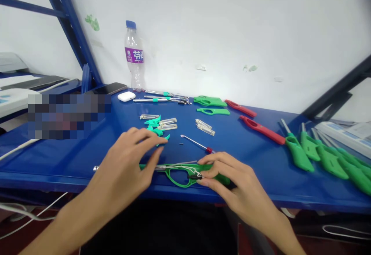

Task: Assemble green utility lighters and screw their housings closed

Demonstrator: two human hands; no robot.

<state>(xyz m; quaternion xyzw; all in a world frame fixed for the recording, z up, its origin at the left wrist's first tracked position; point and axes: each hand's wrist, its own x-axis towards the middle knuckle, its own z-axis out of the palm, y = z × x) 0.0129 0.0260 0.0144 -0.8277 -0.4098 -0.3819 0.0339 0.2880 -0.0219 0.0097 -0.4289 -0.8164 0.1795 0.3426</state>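
Note:
A green lighter shell half [178, 184] lies near the table's front edge, a metal tube [160, 167] and thin white wires along it. My right hand [228, 173] is at its right part, thumb and fingers pinching a small black igniter [194, 177] with wires attached. My left hand [130, 158] is over the tube's left part, thumb and index finger closed about a teal trigger [167, 136]; the fingers partly hide it. Just beyond lie more teal triggers [155, 130] and clear fuel tanks [168, 126]. A screwdriver with a red collar [209, 150] and a tiny pin [181, 144] lie between the hands.
Metal tubes with wires [156, 100], green shell halves [210, 101] and red shells [262, 129] lie toward the wall. Green lighters [324, 158] lie at right. A bottle [135, 59], white earphone case [126, 96] and phone [111, 88] stand or lie back left.

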